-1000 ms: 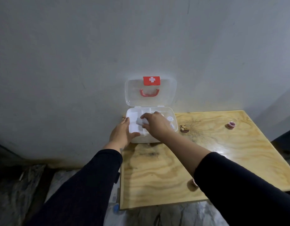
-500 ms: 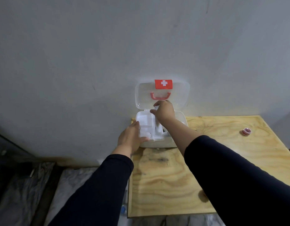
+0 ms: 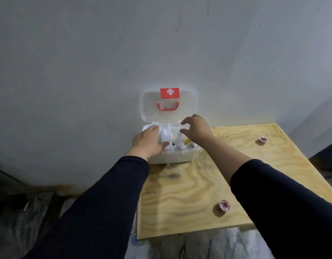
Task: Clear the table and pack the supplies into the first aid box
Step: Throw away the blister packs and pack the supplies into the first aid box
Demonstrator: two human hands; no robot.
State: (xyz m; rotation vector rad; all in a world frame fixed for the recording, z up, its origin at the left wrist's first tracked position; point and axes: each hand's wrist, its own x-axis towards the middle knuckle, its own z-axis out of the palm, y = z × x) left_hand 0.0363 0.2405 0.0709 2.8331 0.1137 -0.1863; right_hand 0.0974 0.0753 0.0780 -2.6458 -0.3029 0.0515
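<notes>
A white first aid box (image 3: 177, 157) sits at the table's far left corner, its clear lid (image 3: 187, 109) with a red cross label leaning open against the wall. An inner white tray (image 3: 166, 136) is tilted inside, with several small supplies showing beneath it. My left hand (image 3: 148, 143) rests on the box's left side, thumb on the tray. My right hand (image 3: 196, 128) hovers over the right half of the box, fingers apart and empty. Two pink tape rolls lie on the table: one near the front edge (image 3: 224, 205), one far right (image 3: 262, 140).
The plywood table (image 3: 189, 193) stands against a grey wall (image 3: 105, 71). Its left edge drops to a floor covered in crumpled plastic sheeting (image 3: 40, 221). My dark sleeves cross the table's near left and right.
My right hand has come back from the lid's handle and now hovers open over the box. The inner tray has tipped up. The camera shifted, revealing the front tape roll.
</notes>
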